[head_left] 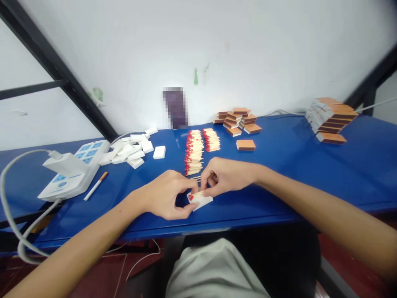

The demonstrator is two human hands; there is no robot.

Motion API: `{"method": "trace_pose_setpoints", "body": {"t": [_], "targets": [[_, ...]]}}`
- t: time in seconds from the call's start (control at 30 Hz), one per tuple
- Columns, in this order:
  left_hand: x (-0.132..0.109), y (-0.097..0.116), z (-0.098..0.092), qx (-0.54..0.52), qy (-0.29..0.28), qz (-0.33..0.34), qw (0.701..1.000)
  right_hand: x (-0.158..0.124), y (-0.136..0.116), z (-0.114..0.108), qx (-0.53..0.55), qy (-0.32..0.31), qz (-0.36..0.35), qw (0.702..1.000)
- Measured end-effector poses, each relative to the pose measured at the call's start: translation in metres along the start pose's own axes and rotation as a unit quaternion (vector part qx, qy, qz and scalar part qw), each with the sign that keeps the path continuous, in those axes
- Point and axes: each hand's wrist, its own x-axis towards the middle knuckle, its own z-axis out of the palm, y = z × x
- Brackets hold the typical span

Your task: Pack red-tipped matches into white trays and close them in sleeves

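My left hand [169, 194] grips a small white matchbox tray [201, 201] near the front edge of the blue table [279, 174]. My right hand [225, 176] pinches a few red-tipped matches [196, 194] that lie over the tray. Both hands are closed and touch each other at the tray. Just behind them lie two rows of loose red-tipped matches [194, 155].
A heap of white inner trays [132, 151] lies at the left. A white power strip [74, 169] with cable and a cigarette [95, 186] sit further left. Orange matchbox sleeves are piled at the back middle [238, 120] and back right [330, 118]; one [245, 144] lies alone.
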Motion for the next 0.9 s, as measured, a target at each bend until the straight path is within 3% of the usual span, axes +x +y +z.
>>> {"method": "trace_pose_setpoints", "body": {"t": [0.27,0.9], "targets": [[0.0014,-0.0051,0.0042,0.021,0.003,0.031,0.999,-0.0001,-0.0027,0.0002,-0.005,-0.018,0.006,1.0],[0.0005,-0.0064,0.0072,0.039,0.092,0.07,0.993,-0.0018,-0.003,-0.0002,-0.01,-0.005,-0.008,1.0]]}}
